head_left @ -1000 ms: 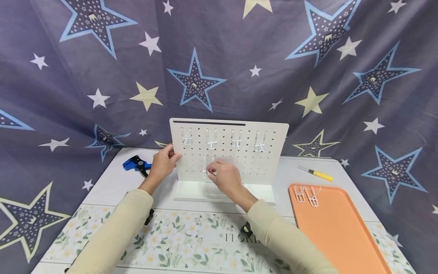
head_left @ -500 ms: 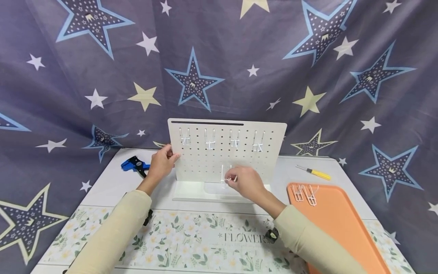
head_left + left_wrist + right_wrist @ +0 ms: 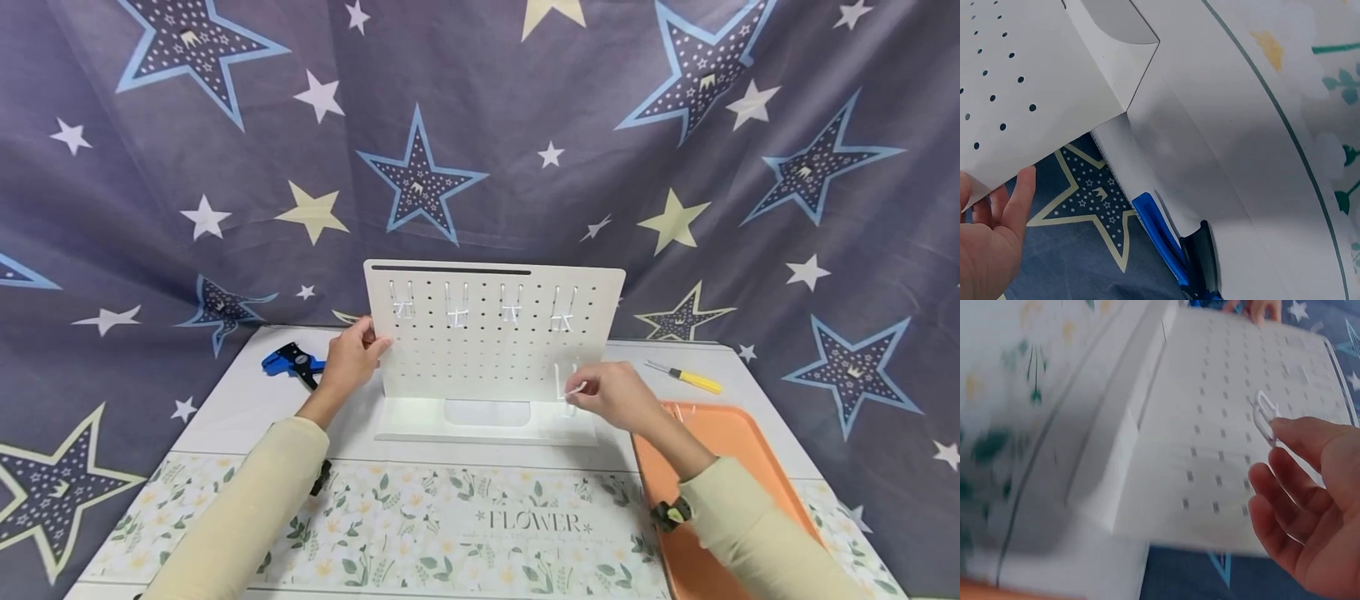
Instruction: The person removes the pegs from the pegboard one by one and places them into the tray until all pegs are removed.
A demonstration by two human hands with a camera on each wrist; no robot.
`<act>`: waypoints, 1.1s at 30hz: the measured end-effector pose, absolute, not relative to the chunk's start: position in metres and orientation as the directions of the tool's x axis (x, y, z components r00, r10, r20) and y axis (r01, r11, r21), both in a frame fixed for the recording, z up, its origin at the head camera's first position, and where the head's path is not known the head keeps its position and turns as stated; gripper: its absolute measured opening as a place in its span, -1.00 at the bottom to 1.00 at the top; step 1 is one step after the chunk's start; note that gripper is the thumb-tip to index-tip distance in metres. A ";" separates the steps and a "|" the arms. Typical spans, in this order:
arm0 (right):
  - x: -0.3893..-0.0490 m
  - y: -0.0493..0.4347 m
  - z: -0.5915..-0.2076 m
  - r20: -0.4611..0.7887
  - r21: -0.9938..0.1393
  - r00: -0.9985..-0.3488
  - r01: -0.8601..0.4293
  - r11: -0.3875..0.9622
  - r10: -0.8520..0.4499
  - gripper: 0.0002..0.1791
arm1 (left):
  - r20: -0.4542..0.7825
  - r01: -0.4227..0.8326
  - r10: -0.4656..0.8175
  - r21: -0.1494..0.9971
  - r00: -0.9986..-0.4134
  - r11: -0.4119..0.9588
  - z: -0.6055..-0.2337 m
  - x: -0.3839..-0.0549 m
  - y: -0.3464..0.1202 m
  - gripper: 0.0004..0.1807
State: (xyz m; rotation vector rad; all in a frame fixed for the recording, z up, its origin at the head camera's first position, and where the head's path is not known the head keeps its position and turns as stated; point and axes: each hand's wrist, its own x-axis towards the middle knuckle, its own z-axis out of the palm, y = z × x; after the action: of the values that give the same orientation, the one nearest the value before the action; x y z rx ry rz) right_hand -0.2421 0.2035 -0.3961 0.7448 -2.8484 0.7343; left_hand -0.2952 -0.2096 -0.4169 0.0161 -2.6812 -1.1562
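Note:
A white pegboard [image 3: 457, 358] stands upright on a white base [image 3: 412, 423] in the head view. Several white wire hooks [image 3: 458, 312] hang in a row across its upper holes. My left hand [image 3: 351, 357] grips the board's left edge, thumb on the front; in the left wrist view its fingers [image 3: 1021, 197] lie against that edge. Near the board's lower right corner, my right hand [image 3: 618, 393] pinches another white wire hook [image 3: 1262, 415] between thumb and fingertips. That hook is in front of the board; contact with the holes cannot be told.
An orange tray [image 3: 738, 429] lies at the right, partly under my right forearm; the hooks in it are mostly hidden. A yellow-handled screwdriver [image 3: 697, 382] lies behind it. A blue and black wire stripper [image 3: 288, 362] lies at the left. A star-patterned curtain [image 3: 502, 108] hangs behind.
My right hand has moved right and slightly down with the hook, from the board's lower middle to its lower right corner. The left hand stays on the left edge.

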 end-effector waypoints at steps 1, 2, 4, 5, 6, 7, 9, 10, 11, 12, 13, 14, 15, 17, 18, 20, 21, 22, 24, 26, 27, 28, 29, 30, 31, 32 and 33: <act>-0.243 0.212 -0.395 0.212 -0.429 -0.880 -0.474 0.768 -0.425 -0.94 | 0.196 0.077 -0.096 0.720 -0.976 0.690 -0.417 -0.295 -0.210 -0.80; -0.243 0.221 -0.394 0.209 -0.430 -0.885 -0.466 0.773 -0.417 -0.95 | 0.196 0.077 -0.096 0.721 -0.976 0.689 -0.417 -0.295 -0.210 -0.80; -0.246 0.239 -0.391 0.203 -0.432 -0.893 -0.450 0.782 -0.401 -0.96 | 0.195 0.077 -0.097 0.723 -0.976 0.687 -0.417 -0.295 -0.210 -0.79; -0.248 0.248 -0.390 0.206 -0.431 -0.895 -0.447 0.784 -0.397 -0.96 | 0.197 0.077 -0.097 0.722 -0.976 0.687 -0.417 -0.295 -0.210 -0.79; -0.250 0.258 -0.390 0.209 -0.430 -0.896 -0.443 0.786 -0.391 -0.95 | 0.196 0.077 -0.097 0.722 -0.976 0.688 -0.417 -0.295 -0.210 -0.79; -0.253 0.267 -0.390 0.219 -0.422 -0.895 -0.445 0.789 -0.388 -0.94 | 0.197 0.076 -0.099 0.720 -0.975 0.689 -0.417 -0.295 -0.210 -0.79; -0.256 0.286 -0.390 0.239 -0.410 -0.894 -0.446 0.796 -0.378 -0.91 | 0.191 0.069 -0.102 0.719 -0.976 0.692 -0.418 -0.294 -0.210 -0.79; -0.258 0.295 -0.390 0.253 -0.399 -0.894 -0.445 0.801 -0.371 -0.89 | 0.188 0.065 -0.102 0.718 -0.977 0.693 -0.418 -0.294 -0.210 -0.79; -0.259 0.304 -0.390 0.265 -0.386 -0.892 -0.446 0.807 -0.366 -0.88 | 0.186 0.064 -0.102 0.716 -0.977 0.695 -0.418 -0.294 -0.210 -0.78; -0.259 0.312 -0.390 0.281 -0.367 -0.888 -0.449 0.814 -0.363 -0.87 | 0.186 0.064 -0.102 0.715 -0.977 0.697 -0.418 -0.294 -0.210 -0.78; -0.260 0.321 -0.389 0.295 -0.347 -0.885 -0.451 0.822 -0.361 -0.87 | 0.188 0.067 -0.099 0.714 -0.977 0.696 -0.418 -0.294 -0.210 -0.78; -0.259 0.329 -0.389 0.297 -0.343 -0.885 -0.449 0.825 -0.358 -0.86 | 0.190 0.071 -0.095 0.714 -0.977 0.697 -0.418 -0.294 -0.210 -0.78; -0.259 0.337 -0.388 0.300 -0.336 -0.884 -0.450 0.827 -0.359 -0.87 | 0.193 0.075 -0.094 0.714 -0.977 0.696 -0.418 -0.294 -0.210 -0.79; -0.260 0.353 -0.387 0.307 -0.320 -0.880 -0.453 0.832 -0.361 -0.88 | 0.204 0.084 -0.091 0.714 -0.975 0.695 -0.418 -0.295 -0.210 -0.80; -0.261 0.361 -0.387 0.308 -0.307 -0.881 -0.450 0.839 -0.360 -0.89 | 0.206 0.086 -0.091 0.714 -0.974 0.694 -0.418 -0.295 -0.210 -0.81; -0.262 0.376 -0.389 0.283 -0.293 -0.891 -0.432 0.853 -0.355 -0.93 | 0.206 0.085 -0.093 0.716 -0.974 0.693 -0.419 -0.295 -0.210 -0.82; -0.262 0.383 -0.391 0.265 -0.282 -0.898 -0.419 0.863 -0.350 -0.95 | 0.206 0.085 -0.094 0.717 -0.974 0.692 -0.419 -0.295 -0.210 -0.82; -0.262 0.390 -0.393 0.244 -0.272 -0.908 -0.402 0.874 -0.341 -0.96 | 0.208 0.087 -0.092 0.716 -0.974 0.692 -0.419 -0.295 -0.210 -0.81; -0.261 0.404 -0.399 0.183 -0.268 -0.929 -0.363 0.892 -0.323 -0.97 | 0.211 0.090 -0.091 0.715 -0.973 0.694 -0.419 -0.295 -0.210 -0.80; -0.259 0.414 -0.406 0.128 -0.281 -0.943 -0.331 0.901 -0.307 -0.97 | 0.214 0.096 -0.086 0.713 -0.973 0.694 -0.420 -0.294 -0.209 -0.79; -0.258 0.418 -0.410 0.107 -0.288 -0.945 -0.328 0.900 -0.310 -0.96 | 0.216 0.097 -0.085 0.712 -0.973 0.696 -0.420 -0.294 -0.209 -0.79; -0.257 0.421 -0.415 0.094 -0.294 -0.946 -0.325 0.899 -0.311 -0.94 | 0.218 0.098 -0.085 0.710 -0.972 0.697 -0.420 -0.294 -0.209 -0.79; -0.256 0.424 -0.419 0.083 -0.298 -0.946 -0.325 0.898 -0.314 -0.91 | 0.220 0.099 -0.085 0.710 -0.972 0.697 -0.420 -0.294 -0.209 -0.80; -0.255 0.425 -0.423 0.074 -0.301 -0.946 -0.324 0.897 -0.317 -0.89 | 0.220 0.101 -0.084 0.711 -0.972 0.696 -0.419 -0.294 -0.209 -0.80; -0.255 0.426 -0.427 0.065 -0.304 -0.946 -0.321 0.897 -0.317 -0.89 | 0.222 0.103 -0.083 0.711 -0.972 0.696 -0.419 -0.294 -0.210 -0.80; -0.254 0.426 -0.431 0.057 -0.305 -0.946 -0.320 0.897 -0.318 -0.89 | 0.222 0.104 -0.082 0.711 -0.971 0.695 -0.419 -0.294 -0.210 -0.80; -0.254 0.426 -0.435 0.045 -0.305 -0.947 -0.316 0.898 -0.318 -0.90 | 0.222 0.104 -0.082 0.712 -0.971 0.695 -0.419 -0.295 -0.210 -0.79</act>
State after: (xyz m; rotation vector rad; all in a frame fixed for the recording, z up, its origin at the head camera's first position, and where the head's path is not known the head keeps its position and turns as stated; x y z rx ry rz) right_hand -0.2535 0.4262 -0.4347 0.5124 -3.0662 0.4917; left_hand -0.2947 -0.2099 -0.4192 -0.0174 -2.6685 -1.1417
